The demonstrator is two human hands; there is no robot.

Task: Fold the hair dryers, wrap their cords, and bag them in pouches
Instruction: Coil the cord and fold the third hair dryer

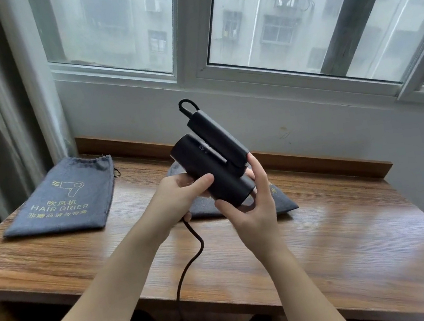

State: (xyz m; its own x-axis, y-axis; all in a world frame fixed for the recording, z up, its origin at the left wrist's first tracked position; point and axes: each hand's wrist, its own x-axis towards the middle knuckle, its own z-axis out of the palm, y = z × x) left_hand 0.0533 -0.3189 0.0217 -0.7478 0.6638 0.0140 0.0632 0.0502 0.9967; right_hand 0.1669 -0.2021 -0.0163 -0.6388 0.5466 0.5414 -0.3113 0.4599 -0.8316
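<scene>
At the centre of the frame, both hands hold a matte black folding hair dryer above a brown wood-grain table. Its handle lies folded against the barrel, a small loop at its upper end. The left hand curls round the barrel's left side, thumb on top. The right hand grips the barrel's lower end, thumb below and fingers reaching up to the hinge. A black cord hangs down past the table's near edge. A grey fabric pouch printed "HAIR DRIER" lies flat at left; a second grey pouch lies behind the hands.
</scene>
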